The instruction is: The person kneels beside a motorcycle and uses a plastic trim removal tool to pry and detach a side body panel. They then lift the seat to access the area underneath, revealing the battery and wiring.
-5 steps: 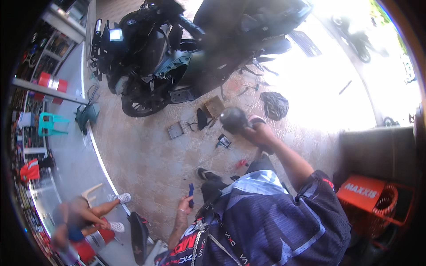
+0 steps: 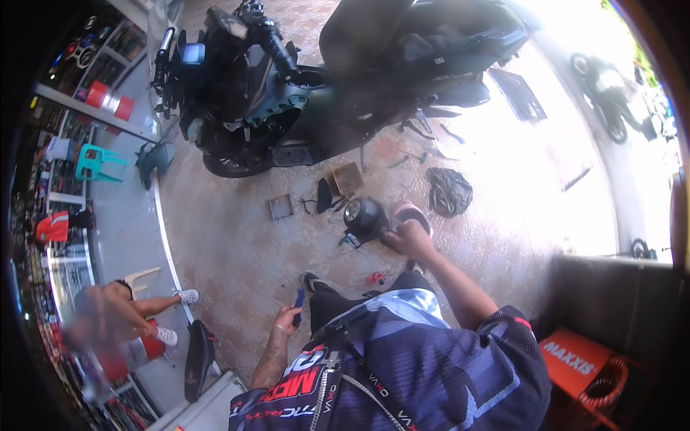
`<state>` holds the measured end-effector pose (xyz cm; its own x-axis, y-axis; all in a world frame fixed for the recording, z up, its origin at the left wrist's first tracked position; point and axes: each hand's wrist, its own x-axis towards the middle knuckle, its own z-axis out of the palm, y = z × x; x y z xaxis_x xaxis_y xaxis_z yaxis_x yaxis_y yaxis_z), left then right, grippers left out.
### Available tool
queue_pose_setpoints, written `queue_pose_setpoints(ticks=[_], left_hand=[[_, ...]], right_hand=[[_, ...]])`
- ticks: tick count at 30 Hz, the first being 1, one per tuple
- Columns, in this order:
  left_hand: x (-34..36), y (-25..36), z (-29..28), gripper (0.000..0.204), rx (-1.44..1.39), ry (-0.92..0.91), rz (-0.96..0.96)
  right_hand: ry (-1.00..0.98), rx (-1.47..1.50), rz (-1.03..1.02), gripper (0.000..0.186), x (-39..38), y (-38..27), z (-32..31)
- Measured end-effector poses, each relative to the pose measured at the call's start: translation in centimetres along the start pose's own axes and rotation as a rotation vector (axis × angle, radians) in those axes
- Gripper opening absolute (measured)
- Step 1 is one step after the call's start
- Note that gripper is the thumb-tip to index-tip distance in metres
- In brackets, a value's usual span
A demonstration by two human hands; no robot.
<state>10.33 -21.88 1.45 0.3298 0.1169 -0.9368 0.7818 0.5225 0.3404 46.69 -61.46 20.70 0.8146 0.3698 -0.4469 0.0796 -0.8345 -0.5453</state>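
Observation:
My right hand is closed, held out over the tiled floor. In its grip is a round black canister-like thing with a silvery round face; its exact kind I cannot make out. A pink-rimmed dark round thing shows right by the fingers; whether it is also held I cannot tell. Lower down on the left, my left hand is closed round a slim blue tool-like piece that points up. Beyond my hands stands a dark scooter, with some of its front panelling open.
On the floor lie a cardboard box, a small grey box, a crumpled dark plastic bag and a small red thing. A person sits at the left near a teal stool. An orange rack stands at the right.
My right hand has brought the round black thing down and a little left, turning its silvery face into view. My left hand keeps its hold on the blue piece. The view has shifted slightly.

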Motion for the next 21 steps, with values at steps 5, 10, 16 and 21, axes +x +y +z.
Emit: queue_pose_setpoints(ticks=[5,10,16,21], left_hand=[[-4.0,4.5,16.2,0.040,0.147,-0.010,0.062],[-4.2,8.3,22.7,0.045,0.243,-0.084,0.117],[0.3,13.1,21.5,0.043,0.363,-0.158,0.119],[2.9,16.3,15.5,0.051,0.398,-0.218,0.051]], right_hand=[[-0.091,0.048,0.061,0.058,-2.0,7.9,-2.4],[-0.058,0.059,0.238,0.059,-3.5,15.2,-3.3],[0.179,-0.018,0.533,0.054,-7.7,22.2,-1.9],[0.287,0.081,0.880,0.055,-16.2,22.4,1.2]])
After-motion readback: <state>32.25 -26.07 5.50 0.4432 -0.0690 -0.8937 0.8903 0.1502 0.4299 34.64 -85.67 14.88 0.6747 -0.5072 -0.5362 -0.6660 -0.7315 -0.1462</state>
